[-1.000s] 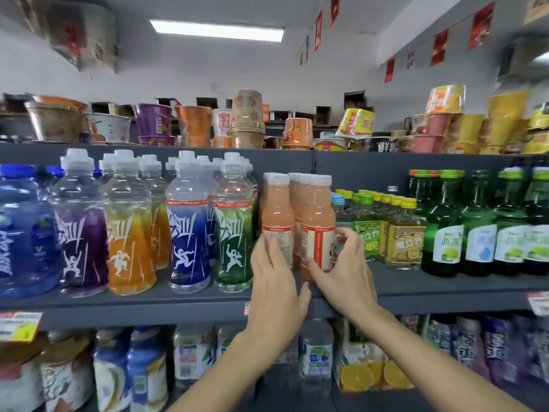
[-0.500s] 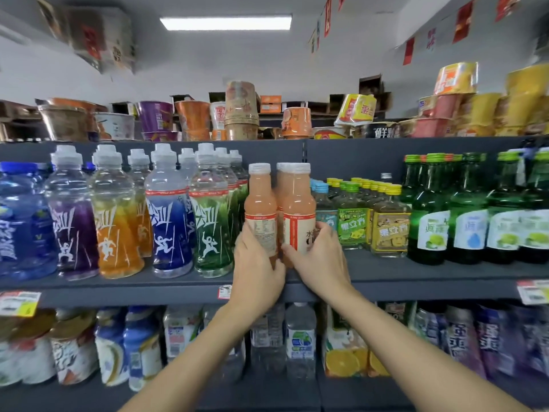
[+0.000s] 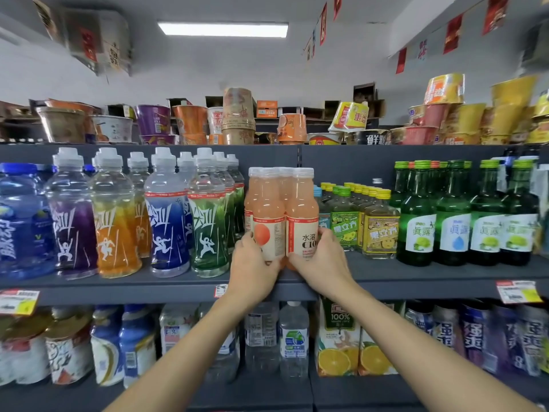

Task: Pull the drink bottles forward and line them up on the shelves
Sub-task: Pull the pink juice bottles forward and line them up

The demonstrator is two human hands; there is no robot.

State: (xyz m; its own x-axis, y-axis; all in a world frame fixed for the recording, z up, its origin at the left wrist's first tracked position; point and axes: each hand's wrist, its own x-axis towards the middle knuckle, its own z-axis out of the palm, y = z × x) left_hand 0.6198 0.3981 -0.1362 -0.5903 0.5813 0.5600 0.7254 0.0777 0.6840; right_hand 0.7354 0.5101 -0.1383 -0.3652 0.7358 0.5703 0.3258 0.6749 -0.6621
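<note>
Two peach-coloured bottles sit at the front edge of the middle shelf (image 3: 416, 276), white caps on, more of the same lined up behind them. Left hand (image 3: 252, 264) has its grip wrapped round the base of the left bottle (image 3: 269, 221), the one with an orange circle on the label. Right hand (image 3: 322, 260) is closed round the right bottle (image 3: 301, 218), label reads "水溶 C10…", rest is covered by fingers. Both bottles stand upright and touching. Just to their left, sports drinks (image 3: 208, 221) with a white running figure. To the right, green soju bottles (image 3: 419, 221) marked "眞露". On the shelf underneath, an orange juice carton (image 3: 337, 337) says "100%".
</note>
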